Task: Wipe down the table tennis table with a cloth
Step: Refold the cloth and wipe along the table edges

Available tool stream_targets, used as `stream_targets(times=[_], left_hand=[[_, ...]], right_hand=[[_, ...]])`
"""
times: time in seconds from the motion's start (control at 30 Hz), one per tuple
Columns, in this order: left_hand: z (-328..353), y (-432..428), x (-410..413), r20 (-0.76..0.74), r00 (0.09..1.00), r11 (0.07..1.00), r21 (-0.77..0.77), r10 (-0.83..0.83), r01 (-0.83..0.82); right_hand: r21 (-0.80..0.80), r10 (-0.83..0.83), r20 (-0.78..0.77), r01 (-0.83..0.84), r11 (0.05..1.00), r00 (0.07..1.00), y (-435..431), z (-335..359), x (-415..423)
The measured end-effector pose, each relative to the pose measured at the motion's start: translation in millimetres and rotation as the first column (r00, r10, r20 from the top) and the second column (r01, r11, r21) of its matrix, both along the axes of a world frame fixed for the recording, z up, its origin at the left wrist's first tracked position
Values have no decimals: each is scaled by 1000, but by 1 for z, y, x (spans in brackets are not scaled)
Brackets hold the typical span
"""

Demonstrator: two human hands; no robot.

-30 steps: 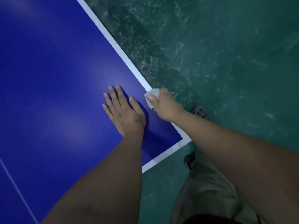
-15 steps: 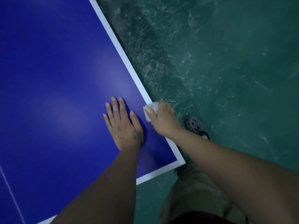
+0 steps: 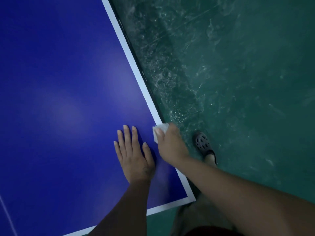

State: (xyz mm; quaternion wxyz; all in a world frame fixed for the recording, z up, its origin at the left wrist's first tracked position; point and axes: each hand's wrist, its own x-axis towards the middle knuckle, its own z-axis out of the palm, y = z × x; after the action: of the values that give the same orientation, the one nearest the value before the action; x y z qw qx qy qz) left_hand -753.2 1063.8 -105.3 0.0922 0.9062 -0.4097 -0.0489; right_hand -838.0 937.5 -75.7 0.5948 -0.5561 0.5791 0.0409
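Observation:
The blue table tennis table (image 3: 64,86) fills the left of the view, with a white border line along its right side edge and near end. My right hand (image 3: 170,145) grips a small crumpled white cloth (image 3: 161,129) and presses it on the white side line, a short way up from the near right corner. My left hand (image 3: 134,155) lies flat on the blue surface just left of it, fingers straight and spread.
Scuffed green floor (image 3: 238,82) lies to the right of the table. My foot in a dark perforated clog (image 3: 203,143) stands beside the side edge. The table's near right corner (image 3: 190,198) is close to my legs. A thin white centre line (image 3: 6,213) runs at lower left.
I have stepped along the side edge, my foot coming into view. The cloth and both hands have shifted up the white side line, farther from the corner.

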Motion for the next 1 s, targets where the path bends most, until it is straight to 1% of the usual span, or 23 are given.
stream_targets(times=[0.1, 0.17, 0.3, 0.33, 0.4, 0.5, 0.63, 0.67, 0.73, 0.8, 0.87, 0.93, 1.0], left_hand=[[1, -1, 3, 2, 1000, 1000, 3, -9, 9], [2, -2, 3, -4, 1000, 1000, 5, -3, 3], [2, -2, 4, -9, 1000, 1000, -7, -5, 5], [0, -2, 5, -8, 1000, 1000, -10, -4, 4], [-1, -1, 4, -6, 1000, 1000, -13, -6, 5], [-1, 1, 5, -1, 1000, 1000, -15, -7, 7], [-1, -1, 4, 5, 1000, 1000, 7, 4, -4], [0, 0, 3, 0, 1000, 1000, 9, 4, -4], [3, -1, 3, -4, 1000, 1000, 2, 9, -9], [6, -9, 6, -32, 998, 997, -51, 55, -56], [11, -33, 19, -68, 988, 982, -122, 138, -146], [16, -73, 44, -110, 975, 962, -175, 195, -212], [16, -124, 80, -133, 962, 943, -202, 240, -263]], right_hand=[[-6, -19, 57, 19, 1000, 998, -37, 0, 36], [-18, 6, 71, -5, 1000, 997, -44, 0, 42], [13, 149, 84, -151, 988, 985, -25, 10, 6], [26, 163, 76, -165, 986, 984, -18, 11, -5], [34, 164, 44, -165, 986, 985, -11, 12, -11], [2, 174, 10, -174, 985, 985, -28, 6, 14], [-13, 129, 48, -128, 992, 990, -74, -6, 62], [-24, 112, 56, -111, 994, 992, -75, -7, 64], [-31, 135, 82, -133, 991, 987, -67, -4, 53], [-24, 134, 97, -133, 991, 986, -48, -1, 31], [26, 69, 93, -72, 997, 993, -36, 0, 21], [62, 8, 71, -13, 998, 997, -38, 0, 30], [43, 9, 58, -11, 999, 998, -57, -3, 50]])
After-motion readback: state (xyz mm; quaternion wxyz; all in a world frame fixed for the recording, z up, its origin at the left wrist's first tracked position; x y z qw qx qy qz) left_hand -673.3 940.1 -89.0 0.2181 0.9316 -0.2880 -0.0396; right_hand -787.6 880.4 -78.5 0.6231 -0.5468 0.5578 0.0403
